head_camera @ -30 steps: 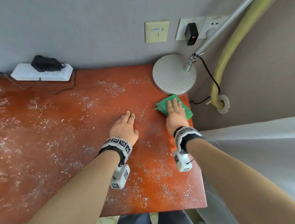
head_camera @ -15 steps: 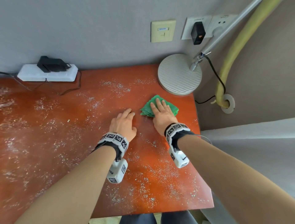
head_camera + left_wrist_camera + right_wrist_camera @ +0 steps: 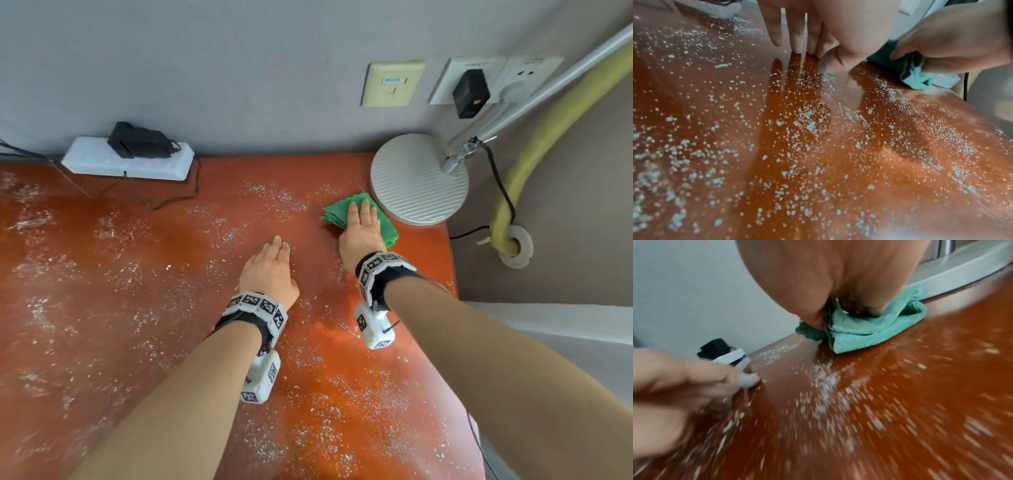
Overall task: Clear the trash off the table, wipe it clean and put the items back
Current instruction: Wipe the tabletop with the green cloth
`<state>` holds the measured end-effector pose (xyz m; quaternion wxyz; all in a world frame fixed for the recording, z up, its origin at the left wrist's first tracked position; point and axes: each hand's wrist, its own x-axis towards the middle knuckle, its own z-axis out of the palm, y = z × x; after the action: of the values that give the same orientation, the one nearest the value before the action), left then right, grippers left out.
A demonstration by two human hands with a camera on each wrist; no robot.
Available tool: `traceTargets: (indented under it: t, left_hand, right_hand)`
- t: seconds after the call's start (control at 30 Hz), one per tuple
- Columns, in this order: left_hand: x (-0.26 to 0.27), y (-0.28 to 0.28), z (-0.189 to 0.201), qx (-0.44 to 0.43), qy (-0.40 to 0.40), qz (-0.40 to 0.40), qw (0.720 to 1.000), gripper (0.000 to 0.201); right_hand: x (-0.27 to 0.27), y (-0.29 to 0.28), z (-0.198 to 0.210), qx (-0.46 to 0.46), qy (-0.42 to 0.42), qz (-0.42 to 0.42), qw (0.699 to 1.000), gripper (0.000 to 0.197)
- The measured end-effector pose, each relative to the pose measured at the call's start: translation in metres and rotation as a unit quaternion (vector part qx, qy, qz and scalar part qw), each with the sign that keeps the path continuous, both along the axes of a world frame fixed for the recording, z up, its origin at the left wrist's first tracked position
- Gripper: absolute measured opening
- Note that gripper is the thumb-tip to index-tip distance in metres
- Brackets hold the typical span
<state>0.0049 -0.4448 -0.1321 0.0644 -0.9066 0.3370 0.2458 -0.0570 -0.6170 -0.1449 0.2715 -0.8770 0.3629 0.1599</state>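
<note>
The right hand [image 3: 361, 233] presses flat, fingers extended, on the folded green cloth [image 3: 385, 228] at the table's [image 3: 102, 308] far right, just beside the lamp base [image 3: 418, 185]. The left hand [image 3: 269, 274] rests on the crumb-strewn surface with fingers apparently straight; motion blur limits detail.

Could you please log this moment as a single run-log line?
step: wiping | right hand: pressing green cloth beside lamp base | left hand: flat on table | crumbs: remain

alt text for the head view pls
The right hand presses a folded green cloth on a crumb-strewn red-brown table, beside a round lamp base. The left hand rests flat nearby.
</note>
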Motion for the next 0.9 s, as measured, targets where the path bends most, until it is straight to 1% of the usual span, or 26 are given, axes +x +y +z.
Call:
traceTargets:
  t: [0.07,0.13,0.27,0.33,0.43,0.47,0.53,0.6,0.67,0.73,0.8,0.83,0.87,0.9]
  left_hand:
    - [0.003,0.001,0.002,0.003,0.011,-0.011,1.000,0.074]
    - [0.006,0.003,0.004,0.002,0.016,-0.024,1.000,0.076]
    - [0.008,0.007,0.004,-0.006,0.021,-0.036,0.999,0.075]
    - [0.013,0.007,0.004,-0.024,0.013,-0.037,0.999,0.069]
    - [0.030,0.007,0.007,-0.065,-0.007,-0.031,0.997,0.055]
    - [0.036,0.008,0.007,-0.071,-0.015,-0.026,0.997,0.053]
    - [0.048,0.013,0.005,-0.065,-0.028,-0.009,0.997,0.057]
    - [0.057,0.021,0.001,-0.045,-0.030,0.015,0.998,0.066]
    - [0.063,0.028,-0.003,-0.028,-0.022,0.028,0.999,0.075]
    - [0.066,0.033,-0.005,-0.021,-0.014,0.023,0.999,0.077]
    - [0.068,0.034,-0.007,-0.025,-0.005,0.021,0.999,0.076]
    - [0.069,0.033,-0.006,-0.030,-0.002,0.024,0.999,0.075]
    - [0.069,0.033,-0.006,-0.035,-0.001,0.027,0.999,0.074]
    - [0.070,0.033,-0.006,-0.041,-0.001,0.027,0.999,0.073]
  right_hand:
    - [0.022,-0.008,-0.001,0.001,0.002,-0.023,1.000,0.067]
    - [0.042,-0.015,-0.002,-0.001,0.001,-0.027,1.000,0.068]
    - [0.069,-0.025,-0.005,-0.020,0.018,0.015,1.000,0.070]
    - [0.069,-0.024,-0.005,-0.032,0.025,0.064,0.997,0.071]
    - [0.044,-0.007,-0.005,-0.059,0.026,0.190,0.980,0.071]
    - [0.034,-0.001,-0.006,-0.063,0.022,0.218,0.974,0.070]
    - [0.025,0.001,-0.011,-0.065,0.016,0.236,0.969,0.069]
    - [0.031,-0.007,-0.014,-0.069,0.012,0.208,0.976,0.068]
    - [0.047,-0.014,-0.015,-0.077,0.004,0.134,0.988,0.067]
    - [0.065,-0.016,-0.018,-0.092,-0.004,0.051,0.994,0.068]
    - [0.086,-0.016,-0.019,-0.096,-0.002,-0.007,0.995,0.069]
    - [0.096,-0.016,-0.019,-0.092,0.005,-0.016,0.996,0.070]
    - [0.105,-0.014,-0.018,-0.085,0.013,-0.006,0.996,0.070]
    - [0.112,-0.009,-0.017,-0.081,0.020,0.026,0.996,0.070]
